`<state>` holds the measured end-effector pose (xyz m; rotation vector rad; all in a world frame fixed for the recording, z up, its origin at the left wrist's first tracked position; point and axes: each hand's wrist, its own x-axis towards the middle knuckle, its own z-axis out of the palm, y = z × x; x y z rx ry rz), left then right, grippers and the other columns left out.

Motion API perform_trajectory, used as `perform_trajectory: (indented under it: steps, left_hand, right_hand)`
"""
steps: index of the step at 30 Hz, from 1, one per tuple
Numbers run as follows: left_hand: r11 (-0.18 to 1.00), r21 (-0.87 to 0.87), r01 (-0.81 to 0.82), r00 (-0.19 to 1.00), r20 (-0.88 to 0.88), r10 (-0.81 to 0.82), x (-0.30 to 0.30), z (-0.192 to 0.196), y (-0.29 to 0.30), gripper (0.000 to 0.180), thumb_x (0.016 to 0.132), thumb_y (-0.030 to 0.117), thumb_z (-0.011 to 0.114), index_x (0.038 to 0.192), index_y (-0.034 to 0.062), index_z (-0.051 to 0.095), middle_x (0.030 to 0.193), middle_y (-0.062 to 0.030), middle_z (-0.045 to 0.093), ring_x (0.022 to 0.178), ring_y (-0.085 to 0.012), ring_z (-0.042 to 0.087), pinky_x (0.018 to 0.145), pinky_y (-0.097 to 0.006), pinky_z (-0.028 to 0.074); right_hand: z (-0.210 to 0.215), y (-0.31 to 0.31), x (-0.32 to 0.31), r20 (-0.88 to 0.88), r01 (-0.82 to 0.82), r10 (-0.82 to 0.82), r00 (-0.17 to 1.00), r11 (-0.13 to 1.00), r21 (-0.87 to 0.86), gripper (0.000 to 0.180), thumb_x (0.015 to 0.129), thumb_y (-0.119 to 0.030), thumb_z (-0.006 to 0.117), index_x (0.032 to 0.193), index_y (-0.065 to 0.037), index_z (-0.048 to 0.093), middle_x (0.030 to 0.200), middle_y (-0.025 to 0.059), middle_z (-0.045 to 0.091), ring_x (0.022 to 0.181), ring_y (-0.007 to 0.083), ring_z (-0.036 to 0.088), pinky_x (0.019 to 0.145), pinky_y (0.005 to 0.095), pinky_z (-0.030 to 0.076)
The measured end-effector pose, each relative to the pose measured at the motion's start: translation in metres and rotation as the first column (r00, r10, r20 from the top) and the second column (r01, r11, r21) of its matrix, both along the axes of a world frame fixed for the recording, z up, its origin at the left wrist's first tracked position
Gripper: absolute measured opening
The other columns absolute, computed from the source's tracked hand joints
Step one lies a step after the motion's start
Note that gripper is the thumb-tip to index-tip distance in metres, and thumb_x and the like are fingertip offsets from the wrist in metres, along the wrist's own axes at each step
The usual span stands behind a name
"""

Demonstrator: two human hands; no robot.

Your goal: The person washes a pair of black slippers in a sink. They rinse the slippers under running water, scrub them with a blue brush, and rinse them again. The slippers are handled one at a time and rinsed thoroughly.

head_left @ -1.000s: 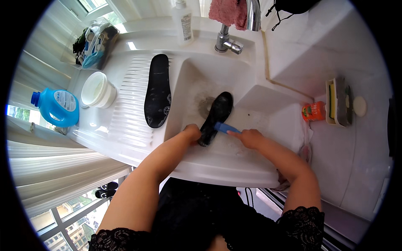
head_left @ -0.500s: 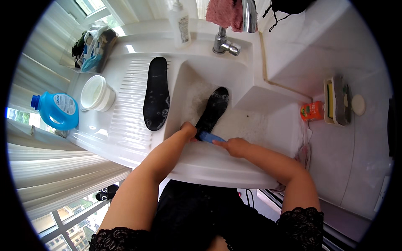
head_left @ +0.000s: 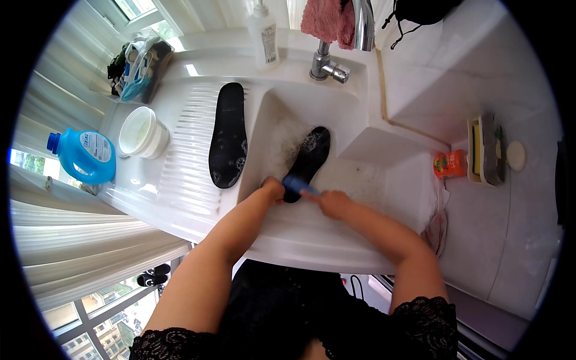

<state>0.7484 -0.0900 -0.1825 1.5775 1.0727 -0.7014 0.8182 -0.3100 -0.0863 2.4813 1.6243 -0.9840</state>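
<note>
Hands (head_left: 274, 188) flanking blk insole's (head_left: 309, 159) nr end, brush (head_left: 297, 184) in R hand (head_left: 335, 204)

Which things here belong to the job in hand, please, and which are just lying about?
Job: blue brush in right hand; black insole at left hand; sink; foamy insole on ridged board.
Lying about: blue jug; white tub; pump bottle; orange container.

Foamy black insole (head_left: 309, 158), slanted in sink (head_left: 384, 192), blue brush (head_left: 297, 185) atop
</note>
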Motion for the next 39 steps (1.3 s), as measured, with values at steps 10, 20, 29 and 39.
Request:
perform_trajectory:
  steps: [10, 20, 29, 39]
  left_hand:
    - [0.996, -0.046, -0.077, 0.997, -0.036, 0.075, 0.002, 0.027, -0.005, 0.011, 0.08, -0.009, 0.058, 0.09, -0.0053, 0.062, 0.086, -0.0179, 0.064, 0.067, -0.031, 0.066, 0.05, -0.037, 0.057]
    - [0.971, -0.044, 0.236, 0.968, -0.075, -0.239, 0.001, -0.023, 0.007, 0.013, 0.089, 0.006, 0.055, 0.093, 0.0, 0.065, 0.088, -0.0084, 0.067, 0.067, -0.0201, 0.067, 0.055, -0.029, 0.056]
    - [0.957, -0.099, -0.272, 0.961, 0.019, 0.276, -0.002, 0.004, -0.003, 0.015, 0.078, -0.009, 0.055, 0.087, -0.001, 0.063, 0.088, -0.0169, 0.062, 0.069, -0.0322, 0.064, 0.048, -0.04, 0.057]
    - [0.964, 0.204, -0.169, 0.984, 0.096, 0.152, 0.0, 0.02, -0.003, 0.025, 0.072, 0.004, 0.062, 0.097, 0.0033, 0.065, 0.092, -0.0157, 0.065, 0.085, -0.031, 0.064, 0.074, -0.038, 0.053]
  right_hand:
    - [-0.016, 0.003, -0.002, -0.001, 0.029, -0.029, 1.0, 0.998, 0.047, 0.071, 0.085, -0.003, 0.044, 0.143, -0.039, 0.024, 0.092, 0.0205, 0.061, 0.08, 0.0362, 0.064, 0.071, 0.0442, 0.053]
    - [-0.02, -0.008, 0.0, -0.03, -0.056, 0.058, 0.998, 0.996, 0.063, 0.07, 0.086, -0.002, 0.04, 0.144, -0.038, 0.023, 0.093, 0.0221, 0.06, 0.079, 0.0366, 0.064, 0.071, 0.0445, 0.053]
    - [-0.017, -0.009, -0.008, -0.055, -0.073, 0.076, 0.996, 0.996, 0.057, 0.068, 0.088, -0.006, 0.044, 0.144, -0.038, 0.022, 0.091, 0.0201, 0.061, 0.081, 0.0362, 0.063, 0.073, 0.0424, 0.052]
    - [0.008, -0.004, 0.02, 0.01, 0.081, -0.08, 0.997, 0.996, -0.035, 0.066, 0.088, -0.007, 0.041, 0.144, -0.039, 0.024, 0.096, 0.0193, 0.059, 0.082, 0.0347, 0.064, 0.071, 0.0429, 0.053]
